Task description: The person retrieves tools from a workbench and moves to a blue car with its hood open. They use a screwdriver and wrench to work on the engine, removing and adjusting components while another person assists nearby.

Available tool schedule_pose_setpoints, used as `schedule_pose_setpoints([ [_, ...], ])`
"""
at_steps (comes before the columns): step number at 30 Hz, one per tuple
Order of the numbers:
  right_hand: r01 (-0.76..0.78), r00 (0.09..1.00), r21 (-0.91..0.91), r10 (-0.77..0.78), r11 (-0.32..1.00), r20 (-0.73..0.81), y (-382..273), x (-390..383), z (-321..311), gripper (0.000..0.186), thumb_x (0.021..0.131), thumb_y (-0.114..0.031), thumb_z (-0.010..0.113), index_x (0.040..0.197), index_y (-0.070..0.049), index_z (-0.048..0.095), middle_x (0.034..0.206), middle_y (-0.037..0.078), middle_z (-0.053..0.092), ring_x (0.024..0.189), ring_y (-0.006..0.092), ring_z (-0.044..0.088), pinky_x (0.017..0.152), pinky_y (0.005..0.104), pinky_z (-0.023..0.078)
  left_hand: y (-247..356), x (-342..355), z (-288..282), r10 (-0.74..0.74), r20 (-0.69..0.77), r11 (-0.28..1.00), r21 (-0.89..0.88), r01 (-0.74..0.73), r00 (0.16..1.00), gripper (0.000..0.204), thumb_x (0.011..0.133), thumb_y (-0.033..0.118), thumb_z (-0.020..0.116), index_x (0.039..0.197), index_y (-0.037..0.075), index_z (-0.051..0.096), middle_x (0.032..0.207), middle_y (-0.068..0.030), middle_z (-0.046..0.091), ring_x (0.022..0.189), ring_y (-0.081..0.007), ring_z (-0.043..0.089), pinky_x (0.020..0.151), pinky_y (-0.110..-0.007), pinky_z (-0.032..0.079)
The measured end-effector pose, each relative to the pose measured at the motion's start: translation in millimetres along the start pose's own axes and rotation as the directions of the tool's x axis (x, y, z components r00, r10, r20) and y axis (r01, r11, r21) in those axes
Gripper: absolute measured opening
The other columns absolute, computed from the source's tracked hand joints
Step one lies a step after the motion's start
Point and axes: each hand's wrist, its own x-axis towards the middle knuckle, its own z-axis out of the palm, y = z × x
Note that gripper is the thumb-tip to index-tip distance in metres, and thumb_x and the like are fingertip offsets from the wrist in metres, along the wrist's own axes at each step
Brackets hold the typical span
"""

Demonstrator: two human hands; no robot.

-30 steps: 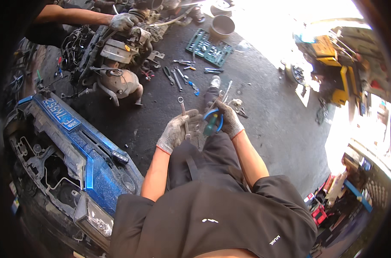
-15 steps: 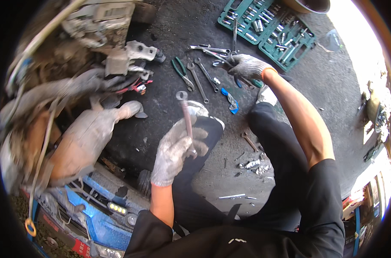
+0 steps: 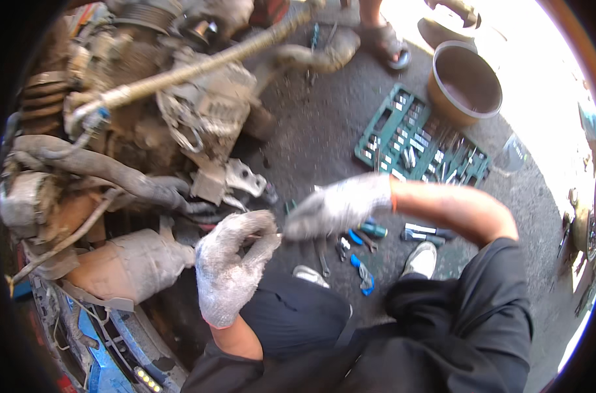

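While the left hand stays raised just left of mid-frame, its thumb and fingers curl toward each other; a thin pale sliver shows at their tips, too small to identify. The right hand, blurred, has come up from the tools on the floor, and its fingertips now point at that sliver; whether they pinch it, I cannot tell. The handling seems to have shifted from the floor to between the fingers. Below the hands, a wrench, a blue packet and a green-handled tool lie at lower centre. Farther off, the grimy engine fills the upper left; the green socket case lies at upper right, beside a basin.
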Motion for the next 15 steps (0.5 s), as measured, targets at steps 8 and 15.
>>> schedule_pose_setpoints([
  [8,-0.136,0.749,-0.422,-0.186,0.896,-0.636,-43,-37,-4,0.041,0.112,-0.038,0.055,0.121,-0.001,0.069,0.094,0.023,0.074,0.088,0.0349,0.075,0.078,0.0467,0.057,-9,-25,-21,-0.177,-0.421,0.938,-0.345,0.024,0.89,0.046,0.099,-0.001,0.061,0.145,-0.005,0.054,0.133,-0.0146,0.064,0.111,-0.0191,0.065,0.098,-0.034,0.054],
  [15,-0.089,0.432,-0.853,-0.752,0.514,-0.498,-119,-47,-28,0.022,0.1,-0.02,0.07,0.116,-0.006,0.07,0.099,0.016,0.075,0.091,0.0365,0.074,0.084,0.0467,0.059,-9,-75,-33,-0.129,-0.32,0.908,-0.418,-0.018,0.939,0.035,0.093,-0.007,0.066,0.128,-0.007,0.066,0.108,-0.0115,0.073,0.092,-0.0155,0.068,0.084,-0.028,0.056],
])
